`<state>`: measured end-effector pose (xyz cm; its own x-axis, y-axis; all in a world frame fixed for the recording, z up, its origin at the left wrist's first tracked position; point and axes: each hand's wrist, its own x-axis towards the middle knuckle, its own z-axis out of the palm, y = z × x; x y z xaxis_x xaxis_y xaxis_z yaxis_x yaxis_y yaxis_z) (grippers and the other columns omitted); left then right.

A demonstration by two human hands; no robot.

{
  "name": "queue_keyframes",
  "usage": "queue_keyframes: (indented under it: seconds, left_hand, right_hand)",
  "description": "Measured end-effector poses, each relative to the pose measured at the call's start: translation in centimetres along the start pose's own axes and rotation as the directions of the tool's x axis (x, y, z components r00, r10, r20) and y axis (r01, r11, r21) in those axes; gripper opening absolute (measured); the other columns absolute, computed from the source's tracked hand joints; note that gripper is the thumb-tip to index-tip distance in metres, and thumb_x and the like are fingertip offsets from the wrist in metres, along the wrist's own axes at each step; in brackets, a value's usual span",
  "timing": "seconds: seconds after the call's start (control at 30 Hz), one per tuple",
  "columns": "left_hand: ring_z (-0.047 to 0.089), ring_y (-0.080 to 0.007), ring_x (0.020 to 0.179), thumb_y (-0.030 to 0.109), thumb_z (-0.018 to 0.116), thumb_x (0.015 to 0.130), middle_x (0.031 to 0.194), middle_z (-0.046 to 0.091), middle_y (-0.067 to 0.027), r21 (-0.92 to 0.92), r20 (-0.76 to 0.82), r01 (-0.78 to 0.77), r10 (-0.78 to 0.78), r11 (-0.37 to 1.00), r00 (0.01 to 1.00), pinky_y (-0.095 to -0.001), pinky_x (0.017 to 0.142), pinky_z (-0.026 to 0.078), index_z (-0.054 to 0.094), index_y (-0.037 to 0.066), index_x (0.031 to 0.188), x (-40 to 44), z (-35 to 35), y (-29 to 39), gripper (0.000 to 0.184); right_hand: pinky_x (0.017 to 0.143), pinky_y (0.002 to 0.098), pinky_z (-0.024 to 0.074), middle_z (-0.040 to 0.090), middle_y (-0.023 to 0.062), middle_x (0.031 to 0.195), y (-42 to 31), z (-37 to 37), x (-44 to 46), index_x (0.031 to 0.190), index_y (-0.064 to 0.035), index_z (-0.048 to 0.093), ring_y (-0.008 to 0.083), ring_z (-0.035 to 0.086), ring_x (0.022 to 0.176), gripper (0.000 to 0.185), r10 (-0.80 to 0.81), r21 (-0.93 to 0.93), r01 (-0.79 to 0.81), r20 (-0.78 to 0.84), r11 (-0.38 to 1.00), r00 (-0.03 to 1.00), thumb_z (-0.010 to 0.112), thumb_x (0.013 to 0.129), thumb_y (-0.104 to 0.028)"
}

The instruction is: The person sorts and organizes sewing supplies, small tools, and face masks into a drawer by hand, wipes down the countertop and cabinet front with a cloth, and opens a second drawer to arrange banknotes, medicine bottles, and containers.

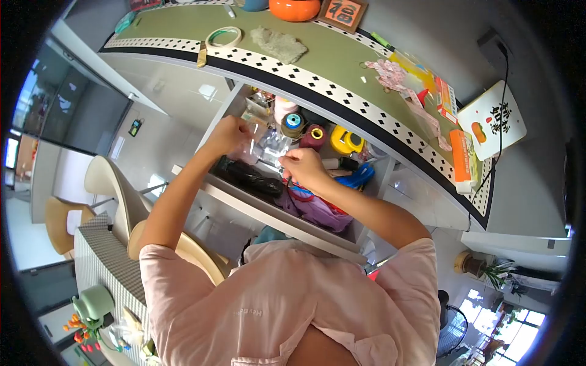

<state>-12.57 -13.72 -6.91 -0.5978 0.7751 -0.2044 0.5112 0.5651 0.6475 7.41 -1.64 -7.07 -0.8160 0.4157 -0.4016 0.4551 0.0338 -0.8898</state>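
Over the open drawer (278, 219), a clear plastic bag (268, 146) is spread between my hands. My left hand (232, 135) pinches its left side, fingers closed. My right hand (305, 169) is also closed in a pinch at the bag's lower right edge. Behind the bag lie a thread spool with a blue top (293, 121), a dark red thread cone (313, 137) and a pale pink spool (284, 108). A yellow tape measure (347, 140) sits to their right. Black plastic (247, 177) and a purple cloth bundle (323, 210) fill the drawer's front.
Above the drawer runs a green-topped desk (336, 79) with a tape roll (223, 38), a fuzzy cloth piece (279, 45), pink ribbon (390, 74) and an orange box (464, 161). Beige chairs (113, 189) stand at the left.
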Motion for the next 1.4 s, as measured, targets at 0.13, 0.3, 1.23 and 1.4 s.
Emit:
queue_keyframes:
  seconds: [0.13, 0.3, 1.23, 1.4]
  left_hand:
    - [0.066, -0.0323, 0.069, 0.012, 0.066, 0.073, 0.070, 0.065, -0.0177, 0.254, -0.163, -0.059, 0.103, 0.965, 0.981, -0.0414, 0.064, 0.051, 0.067, 0.004, 0.072, 1.3, 0.1, -0.7, 0.008]
    - [0.065, -0.0351, 0.073, 0.013, 0.065, 0.076, 0.074, 0.064, -0.0210, 0.489, -0.236, -0.084, 0.224, 0.868, 0.946, -0.0451, 0.066, 0.051, 0.061, 0.000, 0.082, 2.4, 0.9, -0.8, 0.015]
    - [0.061, -0.0306, 0.081, 0.005, 0.062, 0.075, 0.087, 0.059, -0.0111, 0.419, -0.251, -0.647, 0.766, 0.637, 0.592, -0.0405, 0.067, 0.051, 0.063, 0.006, 0.086, 5.9, 5.2, 17.8, 0.011]
    - [0.059, -0.0312, 0.090, 0.006, 0.057, 0.074, 0.092, 0.059, -0.0148, 0.430, -0.296, -0.604, 0.737, 0.671, 0.608, -0.0392, 0.079, 0.049, 0.063, 0.002, 0.085, 11.6, 8.2, 20.8, 0.013]
  right_hand:
    - [0.039, 0.0235, 0.0406, 0.064, 0.0073, 0.066, -0.2, 2.1, 2.6, 0.095, 0.0010, 0.064, 0.0087, 0.052, 0.045, 0.023, 0.077, 0.166, -0.077, 0.006, 0.983, 0.997, 0.055, 0.090, -0.019]
    - [0.041, 0.0211, 0.0419, 0.064, 0.0089, 0.076, -0.1, 3.0, 3.6, 0.114, 0.0035, 0.056, 0.0084, 0.051, 0.051, 0.030, 0.100, 0.249, -0.085, -0.048, 0.965, 0.994, 0.049, 0.094, -0.017]
    - [0.085, 0.0417, 0.0458, 0.059, 0.0156, 0.100, -1.7, -17.6, 1.6, 0.104, -0.0070, 0.063, 0.0323, 0.056, 0.098, 0.025, -0.770, -0.801, 0.129, -0.498, 0.585, 0.398, 0.057, 0.080, -0.008]
    - [0.084, 0.0427, 0.0452, 0.059, 0.0151, 0.097, -1.6, -20.3, 4.2, 0.103, -0.0038, 0.063, 0.0335, 0.055, 0.095, 0.027, -0.829, -0.871, 0.115, -0.402, 0.477, 0.388, 0.061, 0.076, -0.003]
